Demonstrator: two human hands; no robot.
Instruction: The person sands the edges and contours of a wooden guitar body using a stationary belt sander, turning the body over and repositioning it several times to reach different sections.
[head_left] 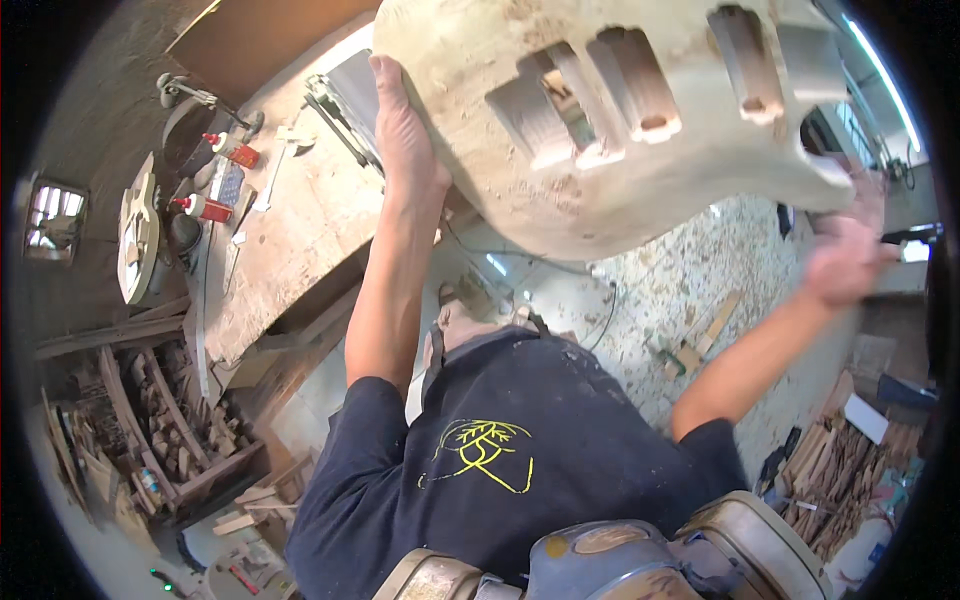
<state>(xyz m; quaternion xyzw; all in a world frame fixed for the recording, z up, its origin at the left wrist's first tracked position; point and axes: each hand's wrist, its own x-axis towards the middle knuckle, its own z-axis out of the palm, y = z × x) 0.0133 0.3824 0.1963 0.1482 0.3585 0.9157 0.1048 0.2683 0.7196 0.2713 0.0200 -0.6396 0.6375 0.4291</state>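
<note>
A pale, unfinished wooden guitar body [610,190] with several routed cavities fills the top of the view, held up off the bench. My left hand [405,140] grips its left edge, thumb upright along the wood. My right hand [840,260] is at the right, just below the body's horn, smeared by motion; whether it touches the body or holds anything I cannot tell.
A dusty bench [275,280] at left carries two red-and-white bottles [208,208]. Another guitar body [138,240] leans left of it. A bin of offcuts [170,430] is lower left, a wood-scrap pile [815,470] lower right. Shavings and a cable lie on the floor [650,300].
</note>
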